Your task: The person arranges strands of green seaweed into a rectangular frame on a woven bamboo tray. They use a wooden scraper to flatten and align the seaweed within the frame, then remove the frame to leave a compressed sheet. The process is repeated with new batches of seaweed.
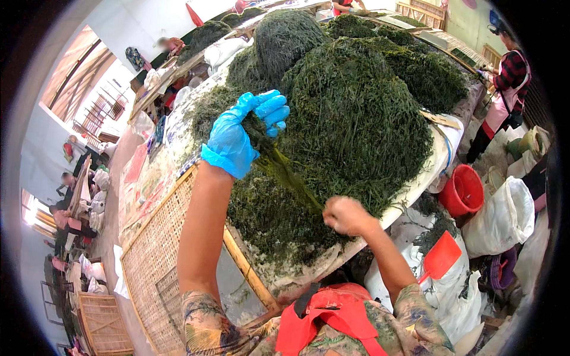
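My left hand (247, 131), in a blue plastic glove, is closed around a clump of dark green seaweed. A thin yellow-green bundle of seaweed strands (296, 178) stretches from it down to my right hand (349, 216). My bare right hand grips the lower end of these strands; it is slightly blurred. Both hands are over a large heap of stringy green seaweed (356, 120) on the white-covered table. More seaweed lies below the strands, towards my body.
A woven bamboo screen (164, 236) lies at the left. Right of the table are a red bucket (462, 190), a white sack (501, 218) and a red scoop (441, 256). A person (507, 89) in an apron stands at the upper right; several others are farther off.
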Demonstrator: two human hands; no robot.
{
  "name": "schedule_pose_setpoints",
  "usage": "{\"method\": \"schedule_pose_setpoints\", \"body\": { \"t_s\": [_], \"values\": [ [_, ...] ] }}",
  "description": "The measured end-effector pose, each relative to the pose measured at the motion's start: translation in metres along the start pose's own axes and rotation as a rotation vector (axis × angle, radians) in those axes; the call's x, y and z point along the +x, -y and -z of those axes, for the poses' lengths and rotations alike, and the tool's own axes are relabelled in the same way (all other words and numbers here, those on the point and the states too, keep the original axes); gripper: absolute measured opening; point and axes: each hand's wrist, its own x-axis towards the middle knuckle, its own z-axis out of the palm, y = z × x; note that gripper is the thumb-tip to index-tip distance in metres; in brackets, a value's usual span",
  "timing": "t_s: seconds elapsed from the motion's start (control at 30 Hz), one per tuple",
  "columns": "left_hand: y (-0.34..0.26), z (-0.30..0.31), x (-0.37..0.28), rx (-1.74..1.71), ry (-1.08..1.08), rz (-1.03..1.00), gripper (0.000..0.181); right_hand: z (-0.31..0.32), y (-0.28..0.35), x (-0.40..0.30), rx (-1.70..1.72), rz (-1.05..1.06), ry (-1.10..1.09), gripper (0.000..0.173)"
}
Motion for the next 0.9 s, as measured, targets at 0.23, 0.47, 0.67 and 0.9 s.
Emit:
{"method": "schedule_pose_setpoints", "body": {
  "t_s": [0.23,0.47,0.67,0.9],
  "values": [
    [0.016,-0.014,-0.002,-0.037,0.075,0.101,0.056,0.103,0.064,0.048,0.816,0.263,-0.396,0.030],
    [0.034,0.010,-0.005,-0.191,0.068,0.138,0.057,0.064,0.064,0.041,1.417,0.096,0.046,0.028],
    [0.114,0.080,-0.013,-0.592,-0.067,0.212,0.050,0.094,0.062,0.030,1.445,-0.058,-0.091,0.032],
    [0.200,0.093,-0.040,-0.600,-0.212,0.404,0.042,0.148,0.083,0.061,1.359,-0.039,-0.196,0.030]
  ]
}}
